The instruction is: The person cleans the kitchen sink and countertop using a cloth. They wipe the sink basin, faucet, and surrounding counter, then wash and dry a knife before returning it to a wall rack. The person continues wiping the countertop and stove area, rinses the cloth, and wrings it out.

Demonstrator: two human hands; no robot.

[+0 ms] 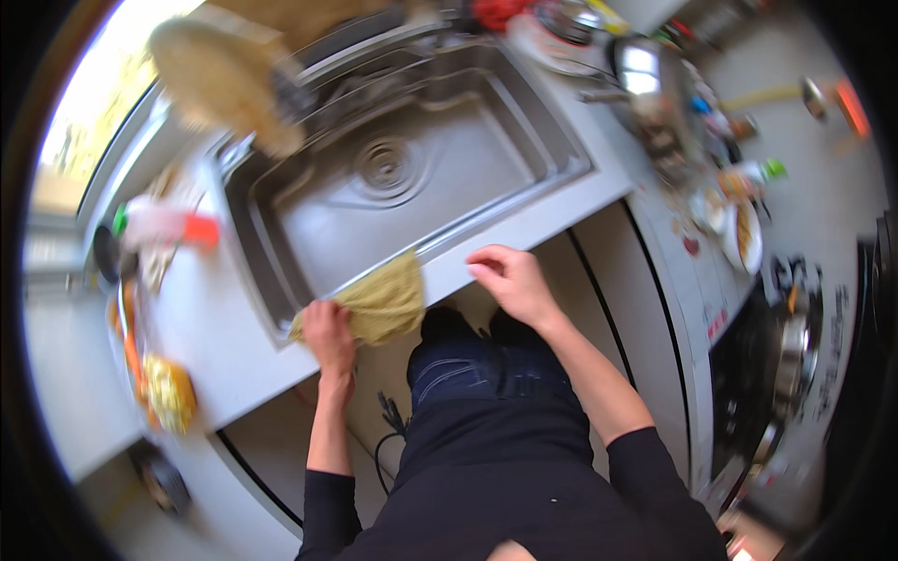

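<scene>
A yellow-green cloth (386, 298) lies over the front rim of a stainless steel sink (449, 168), near its left front corner. My left hand (328, 333) grips the cloth's left end. The cloth's right part drapes over the white counter edge. My right hand (511, 280) is apart from the cloth, over the counter's front edge to its right. Its fingers are loosely curled, the thumb a little away from them, and I see nothing held. Inside the sink basin the round drain (386, 168) shows.
Left of the sink stand a bottle with a green cap (168, 226) and a yellow-wrapped item (168, 393). A blurred tan object (217, 70) hangs over the back left corner. At right are a pan (642, 70), a white bowl of food (742, 235) and a stove with a metal pot (796, 350).
</scene>
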